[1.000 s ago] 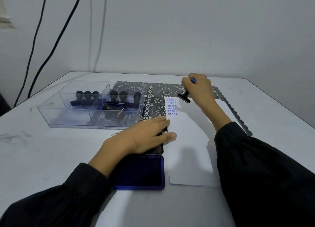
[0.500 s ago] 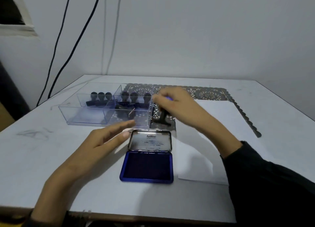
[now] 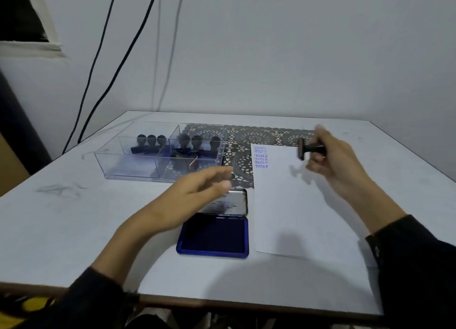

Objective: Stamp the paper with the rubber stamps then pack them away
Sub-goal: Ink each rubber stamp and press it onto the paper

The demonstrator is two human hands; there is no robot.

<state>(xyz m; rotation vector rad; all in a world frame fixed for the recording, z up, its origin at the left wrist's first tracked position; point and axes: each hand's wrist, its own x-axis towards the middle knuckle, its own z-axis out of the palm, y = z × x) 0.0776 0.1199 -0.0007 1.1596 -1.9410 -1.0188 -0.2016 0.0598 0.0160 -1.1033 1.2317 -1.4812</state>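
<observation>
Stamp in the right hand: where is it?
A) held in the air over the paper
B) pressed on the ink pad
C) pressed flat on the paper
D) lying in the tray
A: the right hand grips the stamp turned on its side, lifted clear of the paper.

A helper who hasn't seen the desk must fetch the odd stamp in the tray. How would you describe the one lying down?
On the white table, find the clear plastic tray at the far left. Two rows of upright stamps stand along its back; just in front of the right-hand row lies the odd stamp. It alone is tipped on its side, its brownish face showing.
</observation>
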